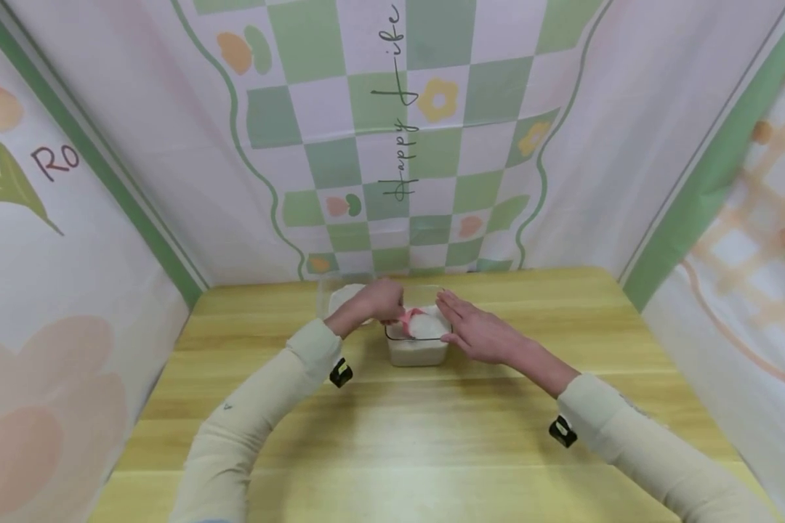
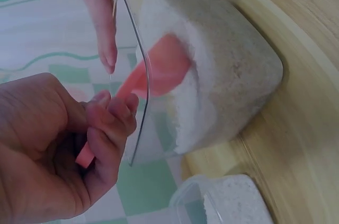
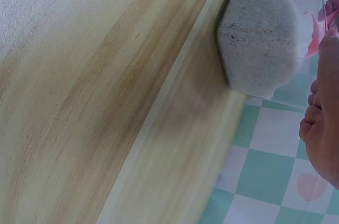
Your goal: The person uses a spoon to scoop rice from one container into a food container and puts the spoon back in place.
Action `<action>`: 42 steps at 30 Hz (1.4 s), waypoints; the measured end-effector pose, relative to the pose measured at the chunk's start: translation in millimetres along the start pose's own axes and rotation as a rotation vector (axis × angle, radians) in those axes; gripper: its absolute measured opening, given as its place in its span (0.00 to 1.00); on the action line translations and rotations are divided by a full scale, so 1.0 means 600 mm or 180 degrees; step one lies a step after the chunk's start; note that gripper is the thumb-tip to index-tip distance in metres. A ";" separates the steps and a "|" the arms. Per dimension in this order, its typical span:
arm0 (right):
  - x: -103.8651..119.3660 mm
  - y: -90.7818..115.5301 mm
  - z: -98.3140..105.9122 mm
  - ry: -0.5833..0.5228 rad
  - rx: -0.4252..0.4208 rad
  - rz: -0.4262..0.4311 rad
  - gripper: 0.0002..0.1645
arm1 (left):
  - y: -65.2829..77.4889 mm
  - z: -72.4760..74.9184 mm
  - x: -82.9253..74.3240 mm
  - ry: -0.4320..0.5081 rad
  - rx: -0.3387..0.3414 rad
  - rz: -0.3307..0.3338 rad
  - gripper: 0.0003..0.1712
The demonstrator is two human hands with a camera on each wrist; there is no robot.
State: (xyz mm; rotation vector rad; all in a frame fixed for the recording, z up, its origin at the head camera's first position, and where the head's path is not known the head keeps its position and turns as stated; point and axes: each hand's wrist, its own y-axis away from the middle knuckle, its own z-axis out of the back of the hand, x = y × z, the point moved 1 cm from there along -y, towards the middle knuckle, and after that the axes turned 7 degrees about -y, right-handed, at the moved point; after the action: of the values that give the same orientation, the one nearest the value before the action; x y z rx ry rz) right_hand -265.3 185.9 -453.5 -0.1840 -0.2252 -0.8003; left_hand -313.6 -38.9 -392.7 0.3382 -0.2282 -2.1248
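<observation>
My left hand (image 1: 381, 299) grips the handle of a pink scoop (image 2: 168, 65), fingers curled round it. The scoop's bowl dips into white granular material (image 2: 228, 57) inside a clear, squarish container (image 1: 419, 356) with a dark rim. In the left wrist view the handle's end sticks out below the curled fingers. At the container's right side, my right hand (image 1: 482, 333) rests with straight fingers along the rim, its thumb lower down near the wall. The right wrist view shows the granular fill (image 3: 259, 38) sloping behind the clear wall.
A second clear container (image 1: 323, 296) with white material in it stands at the back left, partly behind the left hand. The wooden table (image 1: 399, 443) ends at a patterned curtain (image 1: 438, 156) at the back. More printed cloth hangs on both sides.
</observation>
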 end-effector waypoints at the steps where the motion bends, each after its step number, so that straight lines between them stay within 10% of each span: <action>1: 0.000 0.000 0.000 0.0010 0.0009 -0.0004 0.42 | 0.001 -0.001 0.004 0.0075 0.0002 -0.0022 0.21; 14: 0.000 0.001 0.001 0.0001 0.0015 -0.0008 0.42 | 0.020 -0.014 0.053 0.1151 0.0033 -0.0090 0.19; 42: -0.004 0.004 -0.002 -0.0071 -0.0066 0.0000 0.41 | 0.048 -0.060 0.094 0.2468 -0.0107 -0.0149 0.17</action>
State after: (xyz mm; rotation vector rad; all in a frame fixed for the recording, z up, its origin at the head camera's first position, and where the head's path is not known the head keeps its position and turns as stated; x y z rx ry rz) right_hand -264.9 188.7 -455.7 -0.2124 -0.2380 -0.8011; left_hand -308.4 -103.4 -426.8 1.1111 0.2687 -1.8830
